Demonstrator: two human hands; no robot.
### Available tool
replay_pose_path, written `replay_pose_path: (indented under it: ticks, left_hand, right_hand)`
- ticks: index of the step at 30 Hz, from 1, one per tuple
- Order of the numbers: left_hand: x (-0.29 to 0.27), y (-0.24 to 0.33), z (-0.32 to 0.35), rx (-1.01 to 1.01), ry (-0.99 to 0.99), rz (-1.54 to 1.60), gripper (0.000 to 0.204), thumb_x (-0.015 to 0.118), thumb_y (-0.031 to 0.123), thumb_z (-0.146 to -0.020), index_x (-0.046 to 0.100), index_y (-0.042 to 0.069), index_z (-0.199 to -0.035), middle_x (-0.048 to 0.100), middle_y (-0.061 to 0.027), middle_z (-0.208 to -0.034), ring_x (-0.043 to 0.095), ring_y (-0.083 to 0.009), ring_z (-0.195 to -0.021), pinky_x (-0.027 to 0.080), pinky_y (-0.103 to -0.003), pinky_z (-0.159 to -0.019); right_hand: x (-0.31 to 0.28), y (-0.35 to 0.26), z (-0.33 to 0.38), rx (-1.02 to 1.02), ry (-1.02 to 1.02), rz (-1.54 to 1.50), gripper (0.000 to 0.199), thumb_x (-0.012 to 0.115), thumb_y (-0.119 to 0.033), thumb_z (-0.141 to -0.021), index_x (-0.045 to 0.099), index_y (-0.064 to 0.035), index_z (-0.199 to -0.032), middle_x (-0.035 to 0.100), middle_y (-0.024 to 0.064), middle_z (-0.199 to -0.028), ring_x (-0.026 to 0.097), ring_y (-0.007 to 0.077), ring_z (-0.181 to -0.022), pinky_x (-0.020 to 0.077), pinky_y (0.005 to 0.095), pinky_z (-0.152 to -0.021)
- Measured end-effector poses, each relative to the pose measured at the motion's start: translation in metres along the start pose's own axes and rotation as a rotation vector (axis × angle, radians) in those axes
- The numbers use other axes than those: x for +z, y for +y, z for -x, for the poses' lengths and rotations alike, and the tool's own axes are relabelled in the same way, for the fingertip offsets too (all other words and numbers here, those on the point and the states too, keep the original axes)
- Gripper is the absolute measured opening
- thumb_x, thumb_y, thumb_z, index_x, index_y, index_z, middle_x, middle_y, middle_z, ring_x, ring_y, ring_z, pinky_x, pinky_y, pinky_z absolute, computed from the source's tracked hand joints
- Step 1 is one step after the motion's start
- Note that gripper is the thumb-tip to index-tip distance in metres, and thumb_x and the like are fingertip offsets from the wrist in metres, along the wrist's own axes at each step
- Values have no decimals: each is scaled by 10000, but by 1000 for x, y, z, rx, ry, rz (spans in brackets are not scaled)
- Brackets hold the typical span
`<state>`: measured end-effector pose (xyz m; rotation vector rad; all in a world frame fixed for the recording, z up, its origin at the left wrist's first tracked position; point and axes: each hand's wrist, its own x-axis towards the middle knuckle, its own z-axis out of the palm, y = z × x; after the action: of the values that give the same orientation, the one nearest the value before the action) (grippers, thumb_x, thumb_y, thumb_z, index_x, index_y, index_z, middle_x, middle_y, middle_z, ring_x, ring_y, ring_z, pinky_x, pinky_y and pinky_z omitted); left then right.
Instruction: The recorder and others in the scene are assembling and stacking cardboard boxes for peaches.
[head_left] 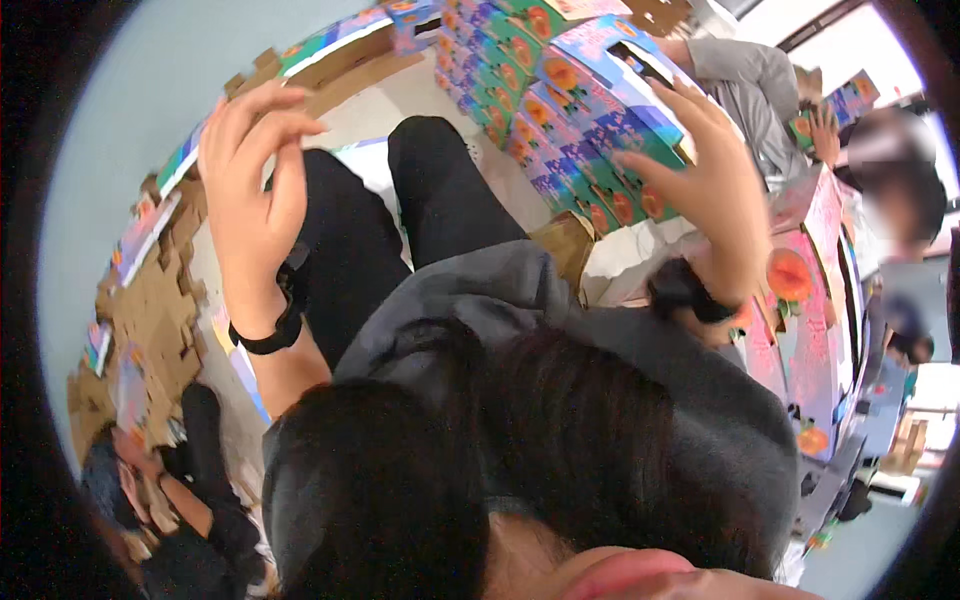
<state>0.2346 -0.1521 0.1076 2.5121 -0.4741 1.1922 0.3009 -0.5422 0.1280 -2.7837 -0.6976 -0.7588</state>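
Note:
My left hand (255,170) is raised over my left knee, fingers apart and slightly curled, with nothing in it. On the other side my right hand (705,175) is lifted in front of a stack of printed cartons (590,140), its thumb and fingers spread and its palm bare. Whether its fingertips touch the cartons behind them cannot be made out. The cartons are purple, green and pink with orange fruit pictures. Each of my wrists has a black band. Between the hands are my dark trouser legs (435,180).
Flattened brown cardboard pieces (155,310) line the left wall. A brown open box (565,245) stands beside my right leg. More pink cartons (800,320) are at the right. A person in grey (745,95) works behind the stack; another person (190,500) sits at the lower left.

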Motion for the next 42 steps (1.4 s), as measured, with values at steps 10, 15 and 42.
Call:
replay_pose_path:
  ticks: [10, 15, 42]
  left_hand:
    - [54, -25, -33, -127, -471, 574, 246, 485, 17, -878, 669, 30, -1040, 646, -153, -990, 609, -320, -956, 467, -354, -833]
    - [70, -49, -5, -331, -616, 541, 262, 498, 51, -919, 657, 28, -1126, 661, -139, -1080, 618, -259, -1025, 458, -336, -909]
    - [143, -62, 22, -643, -322, 508, 476, 572, 250, -956, 469, 5, -1350, 578, -194, -1256, 538, -282, -1207, 399, -356, -1019]
  right_hand:
    - [-160, 41, 94, 726, -89, 539, 812, 847, -302, -693, 480, 11, -1346, 581, 203, -1266, 568, 268, -1159, 441, 363, -975]
    - [-150, 87, 136, 879, -222, -392, 723, 779, -49, -711, 482, -35, -1371, 558, 96, -1254, 545, 173, -1131, 452, 286, -924]
    - [76, -33, -253, -170, 181, 256, 905, 841, -493, -529, 551, -221, -1343, 507, 227, -1135, 447, 412, -1112, 386, 497, -937]
